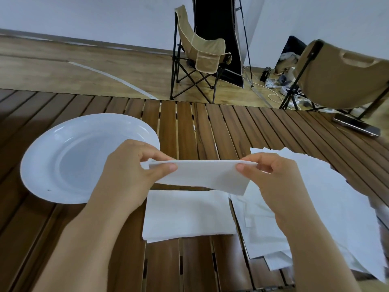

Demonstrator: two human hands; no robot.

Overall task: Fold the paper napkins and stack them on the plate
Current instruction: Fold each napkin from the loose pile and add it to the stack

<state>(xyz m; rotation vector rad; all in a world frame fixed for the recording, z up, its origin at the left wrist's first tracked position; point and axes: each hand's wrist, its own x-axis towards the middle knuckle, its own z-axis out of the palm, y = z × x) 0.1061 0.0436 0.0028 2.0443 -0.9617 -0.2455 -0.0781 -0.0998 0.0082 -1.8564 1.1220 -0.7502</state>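
A white paper napkin (205,175) hangs folded in the air above the slatted wooden table (189,127). My left hand (130,165) pinches its left top corner between thumb and fingers. My right hand (271,173) pinches the right top corner the same way. Under it on the table lies another folded napkin (187,216). To the left stands a white plate (84,157) with nothing on it; my left hand overlaps its right rim. At the right a loose pile of flat napkins (328,199) spreads across the table.
A phone (356,124) lies at the table's far right corner. Beyond the table stand two beige folding chairs (202,53) on a wood floor, with cables and a black panel by the wall.
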